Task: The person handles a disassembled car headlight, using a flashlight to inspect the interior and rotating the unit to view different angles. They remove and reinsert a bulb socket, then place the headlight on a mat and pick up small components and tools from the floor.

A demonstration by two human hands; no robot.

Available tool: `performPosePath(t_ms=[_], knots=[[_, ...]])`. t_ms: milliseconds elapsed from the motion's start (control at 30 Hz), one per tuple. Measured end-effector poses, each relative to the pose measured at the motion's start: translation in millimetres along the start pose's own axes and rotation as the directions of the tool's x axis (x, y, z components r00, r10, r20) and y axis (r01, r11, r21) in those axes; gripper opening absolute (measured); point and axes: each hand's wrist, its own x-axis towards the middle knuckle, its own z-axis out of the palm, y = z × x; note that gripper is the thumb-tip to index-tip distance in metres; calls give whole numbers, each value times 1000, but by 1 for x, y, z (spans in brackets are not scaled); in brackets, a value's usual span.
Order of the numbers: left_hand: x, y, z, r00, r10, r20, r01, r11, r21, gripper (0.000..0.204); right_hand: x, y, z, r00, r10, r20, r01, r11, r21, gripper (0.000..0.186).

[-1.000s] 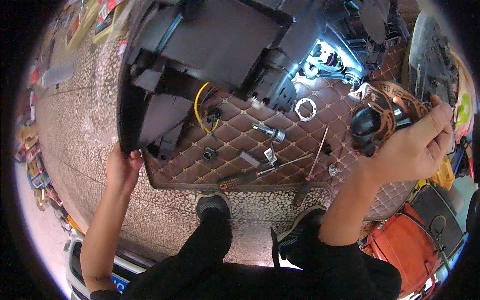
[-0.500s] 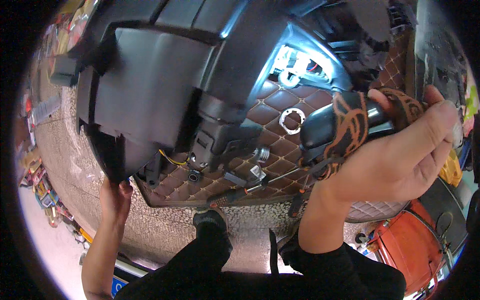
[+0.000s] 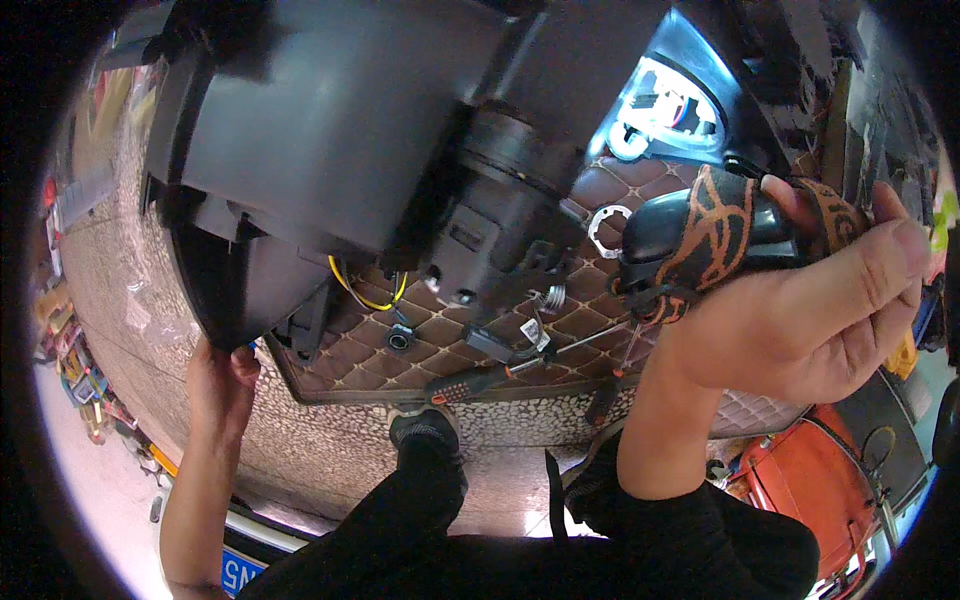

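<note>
A large black plastic housing (image 3: 320,130), which looks like the back of a car headlight, fills the upper left. My left hand (image 3: 224,385) grips its lower left edge, with the fingers partly hidden behind it. My right hand (image 3: 825,300) is closed around a black headlamp (image 3: 655,228) with a brown-and-black patterned strap (image 3: 710,230). A bright patch of light falls on a white fitting (image 3: 660,105) within the dark surround at the upper right. Below the housing hangs a yellow wire (image 3: 375,303), close to a round black connector (image 3: 400,338).
On the brown quilted mat (image 3: 350,365) lie a silver ring (image 3: 607,232), a screwdriver (image 3: 575,345), a black-and-orange handle (image 3: 465,385) and a small black labelled part (image 3: 490,343). A red bag (image 3: 810,470) stands at lower right. Clutter lines the left. My shoe (image 3: 425,430) is at the mat's edge.
The housing has tilted and shifted slightly right, exposing more of the yellow wire. The headlamp and my right hand have moved a little right; the lit fitting now appears further up and right.
</note>
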Motion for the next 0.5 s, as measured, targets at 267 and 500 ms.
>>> performPosePath(t_ms=[267, 500], knots=[[13, 18, -18, 997, -73, -29, 73, 997, -9, 21, 11, 8, -4, 999, -5, -53, 10, 997, 82, 35], [18, 19, -25, 997, -77, 7, 77, 996, 40, 23, 20, 8, -13, 996, -62, -71, 65, 997, 38, 34]])
